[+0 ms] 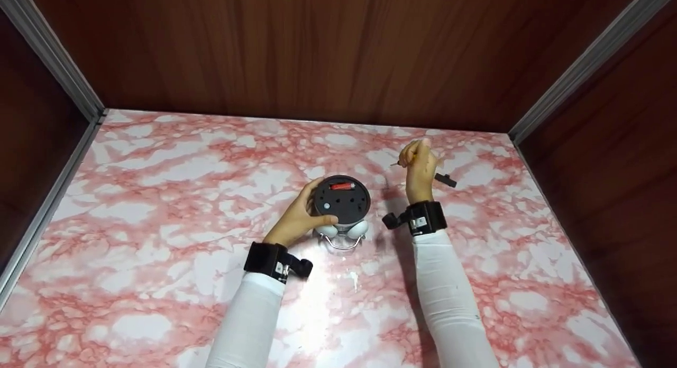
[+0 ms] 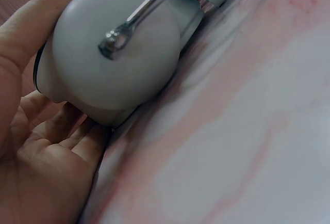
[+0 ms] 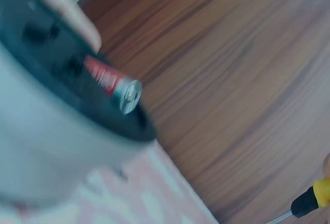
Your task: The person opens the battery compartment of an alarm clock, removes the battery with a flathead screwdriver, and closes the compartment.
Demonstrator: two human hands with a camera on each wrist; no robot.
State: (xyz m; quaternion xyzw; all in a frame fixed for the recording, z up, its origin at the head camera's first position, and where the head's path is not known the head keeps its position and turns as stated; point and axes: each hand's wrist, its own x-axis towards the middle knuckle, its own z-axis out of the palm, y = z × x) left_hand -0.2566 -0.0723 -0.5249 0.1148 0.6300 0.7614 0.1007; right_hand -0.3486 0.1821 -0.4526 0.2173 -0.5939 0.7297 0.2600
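Observation:
A white twin-bell alarm clock [image 1: 342,209] lies with its black back facing up, bells and wire handle toward me. In that back sits a red battery [image 1: 342,186]; the right wrist view shows its silver end. My left hand [image 1: 301,214] grips the clock's left side, thumb over the rim of the back and the other fingers round the body. To the right, my right hand [image 1: 420,164] holds a screwdriver [image 3: 305,202] with a black and yellow handle, its thin shaft pointing left, away from the clock. One white bell [image 2: 116,46] fills much of the left wrist view.
A small black piece with a tab [image 1: 446,180] lies on the table just right of my right hand. The pink-and-white marbled tabletop [image 1: 158,199] is bounded by a brown wood-grain panel [image 1: 296,56] behind and dark panels at both sides.

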